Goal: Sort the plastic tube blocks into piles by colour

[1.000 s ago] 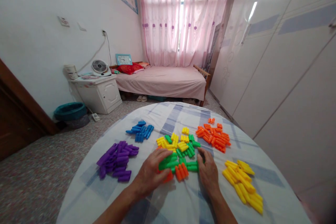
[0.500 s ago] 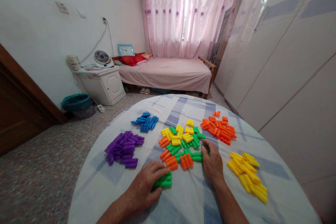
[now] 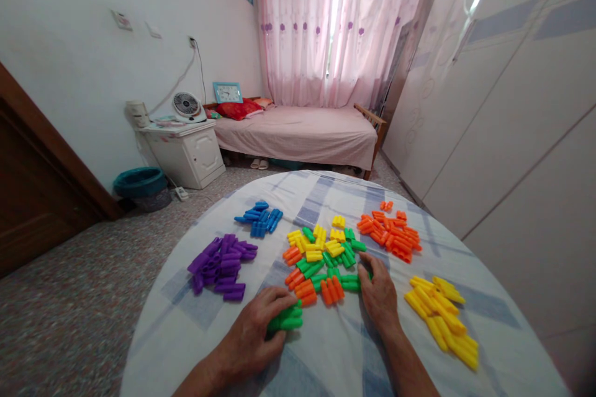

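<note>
My left hand is closed on a green ribbed plastic block, held between thumb and fingers at the table's near side. My right hand lies at the right edge of a mixed group, its thumb and curled index finger around the end of a green block. The other fingers are partly hidden. Between the hands are orange blocks, more green blocks and yellow blocks, lying close together. All look like short joined tubes, some with rounded tips.
On the round table's checked cloth lie a purple pile, a blue pile, an orange pile and a yellow pile. Beyond the table are a bed, a white cabinet and a bin.
My left hand has shifted slightly, and the green block in it is tilted a little more. My right hand keeps its place by the group. The camera view has moved slightly.
</note>
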Motion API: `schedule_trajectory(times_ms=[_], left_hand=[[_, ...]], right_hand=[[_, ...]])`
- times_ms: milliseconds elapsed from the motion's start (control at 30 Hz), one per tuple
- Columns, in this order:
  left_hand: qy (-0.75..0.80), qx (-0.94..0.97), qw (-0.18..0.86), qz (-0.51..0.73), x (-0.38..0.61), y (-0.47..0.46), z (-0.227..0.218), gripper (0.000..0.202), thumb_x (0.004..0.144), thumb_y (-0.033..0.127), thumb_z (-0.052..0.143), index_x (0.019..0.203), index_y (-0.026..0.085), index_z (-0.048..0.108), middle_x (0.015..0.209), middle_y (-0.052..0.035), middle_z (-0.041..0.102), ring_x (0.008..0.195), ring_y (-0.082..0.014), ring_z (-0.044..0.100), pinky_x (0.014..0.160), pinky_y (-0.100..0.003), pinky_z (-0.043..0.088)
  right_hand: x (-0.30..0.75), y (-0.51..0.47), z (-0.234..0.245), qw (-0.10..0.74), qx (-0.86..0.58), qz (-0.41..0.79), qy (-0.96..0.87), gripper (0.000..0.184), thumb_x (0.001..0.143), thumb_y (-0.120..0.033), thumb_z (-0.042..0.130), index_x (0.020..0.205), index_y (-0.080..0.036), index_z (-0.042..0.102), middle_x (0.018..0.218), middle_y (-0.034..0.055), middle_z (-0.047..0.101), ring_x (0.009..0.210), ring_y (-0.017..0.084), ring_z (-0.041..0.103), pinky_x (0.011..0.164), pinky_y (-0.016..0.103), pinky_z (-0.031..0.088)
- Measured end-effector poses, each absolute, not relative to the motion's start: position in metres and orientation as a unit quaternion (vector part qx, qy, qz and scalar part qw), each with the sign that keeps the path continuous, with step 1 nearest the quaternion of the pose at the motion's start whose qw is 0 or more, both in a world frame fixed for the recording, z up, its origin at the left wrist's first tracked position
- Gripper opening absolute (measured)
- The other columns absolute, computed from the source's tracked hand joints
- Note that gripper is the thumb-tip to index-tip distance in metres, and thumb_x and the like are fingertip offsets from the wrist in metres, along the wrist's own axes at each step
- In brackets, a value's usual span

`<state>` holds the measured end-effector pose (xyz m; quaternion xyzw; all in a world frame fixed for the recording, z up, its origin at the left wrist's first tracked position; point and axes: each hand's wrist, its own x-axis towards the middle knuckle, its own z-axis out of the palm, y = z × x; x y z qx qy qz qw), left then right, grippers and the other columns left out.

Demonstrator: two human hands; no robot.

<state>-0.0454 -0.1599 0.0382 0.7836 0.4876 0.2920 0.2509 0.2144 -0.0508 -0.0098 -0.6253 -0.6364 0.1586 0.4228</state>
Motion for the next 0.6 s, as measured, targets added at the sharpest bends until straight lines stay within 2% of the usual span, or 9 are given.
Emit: schedule_trajectory(times_ms=[167,300,433,600], left_hand=[[0.518,0.747,0.235,0.344,-0.046,-0.131,0.062,0.049,0.074,0.012,0.053,0.121,0.026,0.053,0.126,-0.0031,0.055,0.118,-0.0183,0.049,0.102,-0.031,0.04],[0.544,0.738,0.192,0.35,-0.038,-0.064,0.071,0.041,0.075,0.02,0.058,0.116,0.021,0.057,0.118,-0.0042,0.061,0.109,-0.0179,0.056,0.097,-0.03,0.043],[0.607,0.727,0.108,0.302,-0.024,0.016,0.062,0.042,0.074,0.019,0.059,0.116,0.019,0.057,0.118,-0.0046,0.062,0.107,-0.0169,0.057,0.095,-0.027,0.043],[0.631,0.716,0.088,0.287,-0.01,0.077,0.047,0.043,0.072,0.014,0.059,0.115,0.016,0.059,0.117,-0.0083,0.062,0.109,-0.0202,0.056,0.096,-0.031,0.042]], right_hand=[[0.216,-0.049,-0.014,0.419,-0.622,0.168,-0.64,0.041,0.082,-0.036,0.039,0.112,-0.015,0.056,0.111,0.0097,0.06,0.104,0.022,0.054,0.093,0.037,0.039],[0.217,-0.048,-0.015,0.421,-0.622,0.167,-0.639,0.039,0.081,-0.036,0.04,0.111,-0.017,0.057,0.111,0.0089,0.061,0.105,0.023,0.054,0.093,0.038,0.039],[0.217,-0.049,-0.014,0.429,-0.62,0.169,-0.635,0.038,0.081,-0.036,0.041,0.108,-0.018,0.059,0.109,0.0082,0.062,0.102,0.022,0.055,0.09,0.036,0.042],[0.215,-0.051,-0.013,0.443,-0.622,0.173,-0.623,0.037,0.081,-0.034,0.04,0.109,-0.019,0.059,0.108,0.0073,0.062,0.101,0.022,0.056,0.088,0.035,0.043]])
